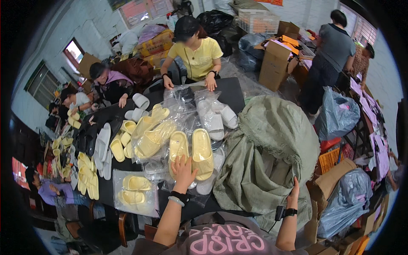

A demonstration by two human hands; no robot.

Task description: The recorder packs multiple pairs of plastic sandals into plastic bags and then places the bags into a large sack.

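Observation:
A pair of yellow slide slippers (202, 155) lies soles down on the pile in front of me. My left hand (183, 171) rests on the heel of the left slipper, fingers spread and flat. To the right, a large grey-green woven sack (263, 127) sags with its mouth open toward me. My right hand (293, 192) is at the right edge of that mouth, gripping the sack's cloth; part of its fingers is hard to see. Beside my left wrist lies a clear bag of yellow slippers (135, 195). More bagged yellow slippers (153, 140) and grey slippers (212, 123) are heaped beyond.
The black table (231, 91) carries loose yellow, grey and black slippers on its left. Across it a person in a yellow shirt (193, 59) has both hands on plastic bags. Others sit along the left. Cartons (274, 63) and grey plastic bags (338, 112) crowd the right.

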